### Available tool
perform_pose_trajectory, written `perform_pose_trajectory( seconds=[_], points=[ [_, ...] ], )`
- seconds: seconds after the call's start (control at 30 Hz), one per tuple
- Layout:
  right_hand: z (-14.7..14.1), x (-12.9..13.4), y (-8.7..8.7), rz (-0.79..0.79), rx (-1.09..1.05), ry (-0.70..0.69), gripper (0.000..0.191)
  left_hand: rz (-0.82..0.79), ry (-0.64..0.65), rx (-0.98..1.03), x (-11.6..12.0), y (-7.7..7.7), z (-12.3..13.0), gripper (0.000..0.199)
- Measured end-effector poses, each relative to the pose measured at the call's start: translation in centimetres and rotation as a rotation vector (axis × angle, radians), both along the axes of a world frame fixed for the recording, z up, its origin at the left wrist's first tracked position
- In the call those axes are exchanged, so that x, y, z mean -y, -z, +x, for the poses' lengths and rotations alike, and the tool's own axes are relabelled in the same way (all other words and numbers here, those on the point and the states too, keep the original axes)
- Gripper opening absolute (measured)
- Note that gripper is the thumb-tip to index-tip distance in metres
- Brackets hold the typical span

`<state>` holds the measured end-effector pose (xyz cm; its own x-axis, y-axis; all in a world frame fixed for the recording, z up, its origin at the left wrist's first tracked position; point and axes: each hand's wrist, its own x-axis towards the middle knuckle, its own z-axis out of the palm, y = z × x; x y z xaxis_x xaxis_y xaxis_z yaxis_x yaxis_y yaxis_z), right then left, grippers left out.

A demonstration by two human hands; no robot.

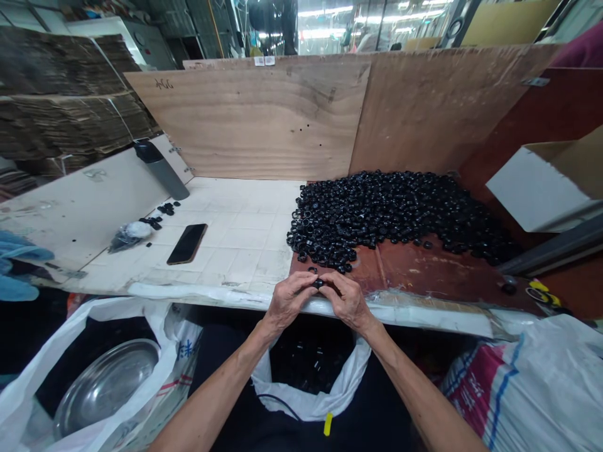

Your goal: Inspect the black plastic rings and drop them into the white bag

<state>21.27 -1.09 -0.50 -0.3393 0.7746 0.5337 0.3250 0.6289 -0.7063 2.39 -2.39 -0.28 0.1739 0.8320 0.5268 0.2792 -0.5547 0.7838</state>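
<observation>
Between the fingertips of both hands, at the table's front edge, is a small black part (318, 283). My left hand (290, 297) pinches it from the left, and my right hand (346, 299) pinches it from the right. A large pile of small black parts (386, 207) lies just beyond the hands, spreading to the right over a brown-red surface (405, 267). One loose ring-shaped part (313, 269) sits just past the fingertips. Below the hands, a white bag (332, 405) hangs open with many black parts inside.
A phone (187, 243), a grey bottle (164, 172) and a small plastic bag (129, 235) are on the white left side. Wooden boards (264, 119) wall the back. At right are a white box (541, 188) and yellow-handled scissors (544, 294). A metal bowl (110, 383) is in a bag at lower left.
</observation>
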Motion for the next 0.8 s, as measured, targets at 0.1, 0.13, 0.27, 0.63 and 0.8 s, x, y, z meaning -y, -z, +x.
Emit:
perform_pose_trajectory(
  seconds=[0.1,0.13,0.27,0.63,0.8],
  points=[
    [0.1,0.1,0.0,0.013,-0.006,-0.012,0.017,-0.063,0.018,0.021,0.0,-0.3,-0.1,0.022],
    [0.0,0.1,0.0,0.025,-0.009,-0.018,0.019,-0.099,0.024,0.029,0.0,-0.4,-0.1,0.023],
    [0.0,0.2,0.0,0.062,-0.015,-0.038,0.024,-0.226,0.042,0.069,0.1,-1.0,0.1,0.024],
    [-0.2,0.1,-0.4,0.017,-0.035,-0.017,0.018,-0.340,0.060,0.129,-0.3,-1.0,-0.2,0.022],
    [-0.8,0.8,-0.6,-0.074,0.037,0.083,0.012,-0.125,0.050,0.106,0.0,-0.4,-0.1,0.021]
  ],
)
